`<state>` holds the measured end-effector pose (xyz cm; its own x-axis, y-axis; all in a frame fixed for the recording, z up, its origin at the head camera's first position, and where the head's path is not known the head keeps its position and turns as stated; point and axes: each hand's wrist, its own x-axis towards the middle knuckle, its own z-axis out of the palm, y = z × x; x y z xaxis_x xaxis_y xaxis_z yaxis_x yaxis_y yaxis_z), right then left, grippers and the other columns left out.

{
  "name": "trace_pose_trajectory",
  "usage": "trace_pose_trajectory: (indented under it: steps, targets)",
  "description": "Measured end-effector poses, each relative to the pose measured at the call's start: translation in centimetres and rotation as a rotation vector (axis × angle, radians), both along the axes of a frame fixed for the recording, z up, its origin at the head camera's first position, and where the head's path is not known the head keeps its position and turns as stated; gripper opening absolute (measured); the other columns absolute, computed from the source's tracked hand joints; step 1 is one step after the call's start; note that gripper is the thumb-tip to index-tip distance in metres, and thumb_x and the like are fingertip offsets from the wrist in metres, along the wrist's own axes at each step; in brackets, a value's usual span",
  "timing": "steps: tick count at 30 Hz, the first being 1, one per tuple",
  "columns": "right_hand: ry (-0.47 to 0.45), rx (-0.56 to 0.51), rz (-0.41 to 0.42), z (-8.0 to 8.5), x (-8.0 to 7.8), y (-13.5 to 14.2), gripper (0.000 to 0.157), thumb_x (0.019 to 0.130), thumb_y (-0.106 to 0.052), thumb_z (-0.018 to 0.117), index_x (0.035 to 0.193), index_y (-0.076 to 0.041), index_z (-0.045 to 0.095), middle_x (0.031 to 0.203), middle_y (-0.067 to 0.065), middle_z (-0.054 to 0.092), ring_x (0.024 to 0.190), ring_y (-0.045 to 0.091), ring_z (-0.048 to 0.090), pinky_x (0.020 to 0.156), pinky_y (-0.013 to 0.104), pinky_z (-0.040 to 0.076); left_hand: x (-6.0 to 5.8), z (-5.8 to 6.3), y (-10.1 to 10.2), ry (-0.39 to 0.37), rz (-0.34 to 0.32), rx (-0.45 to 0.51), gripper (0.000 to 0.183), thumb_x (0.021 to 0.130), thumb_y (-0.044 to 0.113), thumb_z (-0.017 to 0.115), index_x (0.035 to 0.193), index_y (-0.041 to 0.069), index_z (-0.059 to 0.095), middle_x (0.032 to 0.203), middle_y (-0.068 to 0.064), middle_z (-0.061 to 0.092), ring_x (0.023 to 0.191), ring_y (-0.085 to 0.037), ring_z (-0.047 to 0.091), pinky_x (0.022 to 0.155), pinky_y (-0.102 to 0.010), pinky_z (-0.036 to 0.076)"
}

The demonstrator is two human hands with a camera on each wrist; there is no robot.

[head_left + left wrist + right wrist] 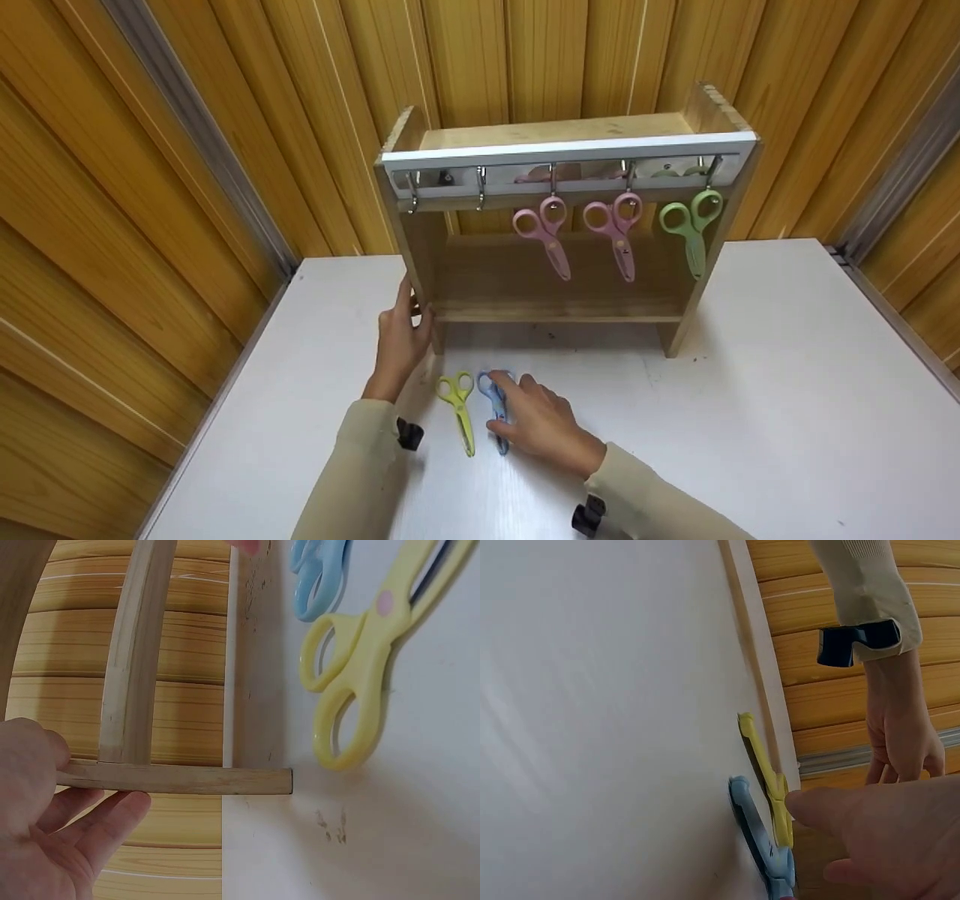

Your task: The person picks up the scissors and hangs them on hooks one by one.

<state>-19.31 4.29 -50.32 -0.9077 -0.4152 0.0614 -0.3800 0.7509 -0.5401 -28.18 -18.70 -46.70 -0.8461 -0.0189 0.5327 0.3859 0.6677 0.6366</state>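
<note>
Pale wooden rack (555, 311), pink and green plastic scissors (553, 245) hooked.
My left hand (401, 337) grips it; right hand (538, 418) spreads over blue plastic scissors (497, 405).

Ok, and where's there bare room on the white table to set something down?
The head view shows bare white table right of the wooden rack and right hand, and left of the left hand. It's crowded between the hands, where yellow scissors and blue scissors lie.

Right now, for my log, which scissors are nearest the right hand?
The blue scissors, partly covered by the right hand; the yellow pair lies alongside, pink and green ones hang.
</note>
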Motion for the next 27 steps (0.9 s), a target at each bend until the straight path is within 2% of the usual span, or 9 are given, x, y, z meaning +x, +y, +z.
trace_pose_trajectory:
  steps: [5,12,19,22,27]
  targets:
    - [0.033,0.031,0.023,-0.5,0.3,-0.4,0.071,0.084,-0.036,0.085,0.145,-0.017,0.054,0.093,0.008,0.055,0.069,0.017,0.046,0.052,0.032,0.038,0.0,0.1,0.0,-0.008,0.001,-0.003,0.069,0.100,0.003,0.063,0.161,0.013,0.031,0.140,-0.019,0.061,0.111,-0.033,0.071,0.089,-0.039,0.062]
    - [0.056,0.024,0.036,-0.9,0.4,-0.2,0.070,0.082,-0.029,0.087,0.143,-0.015,0.056,0.087,0.005,0.052,0.066,0.016,0.046,0.048,0.030,0.038,0.1,-0.1,0.1,0.058,-0.012,-0.026,0.068,0.099,0.000,0.065,0.159,0.008,0.033,0.133,-0.023,0.065,0.106,-0.036,0.073,0.082,-0.040,0.064]
    - [0.075,0.048,0.034,-0.9,0.4,0.3,0.071,0.083,-0.030,0.086,0.143,-0.009,0.056,0.089,0.006,0.057,0.068,0.016,0.049,0.048,0.032,0.040,0.1,-0.1,0.1,0.040,-0.012,-0.015,0.069,0.099,0.000,0.064,0.160,0.009,0.033,0.135,-0.023,0.063,0.107,-0.036,0.073,0.083,-0.040,0.064]
    - [0.103,0.061,0.039,-0.9,0.3,0.7,0.062,0.083,-0.027,0.086,0.135,-0.006,0.059,0.085,0.004,0.055,0.067,0.016,0.048,0.048,0.031,0.039,0.0,-0.1,0.0,0.040,-0.015,-0.011,0.069,0.099,0.001,0.064,0.160,0.009,0.032,0.135,-0.023,0.063,0.106,-0.036,0.073,0.084,-0.041,0.064]
    - [0.142,0.068,0.042,-0.9,0.3,1.4,0.029,0.084,-0.017,0.084,0.106,-0.006,0.067,0.077,0.002,0.050,0.063,0.016,0.045,0.046,0.030,0.038,0.0,-0.2,-0.1,0.037,-0.024,0.001,0.068,0.100,0.001,0.063,0.160,0.010,0.032,0.135,-0.023,0.063,0.106,-0.037,0.072,0.085,-0.046,0.064]
